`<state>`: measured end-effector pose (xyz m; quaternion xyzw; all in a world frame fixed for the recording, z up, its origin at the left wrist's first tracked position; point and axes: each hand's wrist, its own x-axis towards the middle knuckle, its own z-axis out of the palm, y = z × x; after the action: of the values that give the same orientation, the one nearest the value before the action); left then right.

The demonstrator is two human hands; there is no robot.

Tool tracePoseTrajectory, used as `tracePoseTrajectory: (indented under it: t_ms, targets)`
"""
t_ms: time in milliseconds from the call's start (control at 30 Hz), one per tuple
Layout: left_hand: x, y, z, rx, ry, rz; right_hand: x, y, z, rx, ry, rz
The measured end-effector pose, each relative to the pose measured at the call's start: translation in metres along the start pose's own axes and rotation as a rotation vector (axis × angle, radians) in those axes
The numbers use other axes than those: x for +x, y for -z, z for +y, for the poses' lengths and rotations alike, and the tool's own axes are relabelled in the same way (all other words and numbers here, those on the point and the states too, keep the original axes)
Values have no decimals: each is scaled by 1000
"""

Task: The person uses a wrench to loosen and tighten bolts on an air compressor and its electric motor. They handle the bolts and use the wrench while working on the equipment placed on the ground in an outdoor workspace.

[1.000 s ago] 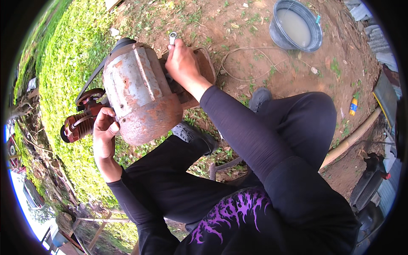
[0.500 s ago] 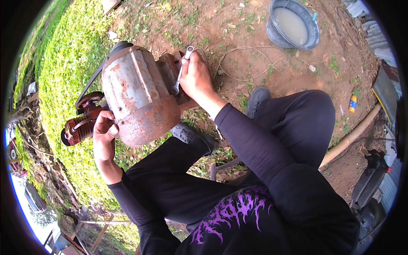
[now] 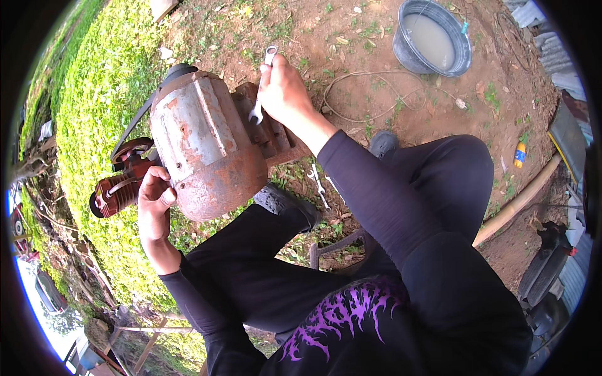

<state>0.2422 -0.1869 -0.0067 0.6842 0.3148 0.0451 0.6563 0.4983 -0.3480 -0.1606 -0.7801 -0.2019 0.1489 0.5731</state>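
A rusty grey electric motor [image 3: 197,138] stands tilted in front of me, with a black belt [image 3: 135,122] running from its far end to a pulley on a red finned compressor head [image 3: 116,194]. My right hand [image 3: 287,91] is closed round a combination wrench [image 3: 256,113]. Its ring end sticks up past my fingers, and its open jaw hangs over the rusty bracket [image 3: 276,135] beside the motor, contact unclear. At the motor's near left edge, my left hand [image 3: 153,203] is curled with thumb and forefinger close together. What they grip is hidden.
More wrenches [image 3: 320,188] lie on the ground by my shoe [image 3: 285,205]. A dark bucket [image 3: 401,47] of cloudy liquid stands far right, near a looped cord [image 3: 357,74]. A yellow bottle [image 3: 520,154] and bamboo pole [image 3: 517,200] lie right.
My right hand has lifted up and away from me with the wrench, whose lower end has come off the motor's side. The motor has shifted slightly; my left hand stays beside it.
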Motion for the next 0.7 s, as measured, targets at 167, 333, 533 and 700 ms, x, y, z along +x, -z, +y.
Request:
tracePoseTrajectory:
  t_ms: [167, 333, 533, 700]
  targets:
    - [0, 1, -3, -2, -7, 3, -43, -6, 14, 17, 59, 155]
    - [-2, -5, 1, -5, 2, 27, -43, -26, 14, 20, 42, 145]
    - [-1, 2, -3, 3, 5, 27, 7, -29, -2, 16, 10, 205]
    - [-2, 1, -1, 10, 7, 11, -15, -3, 2, 46, -39, 109]
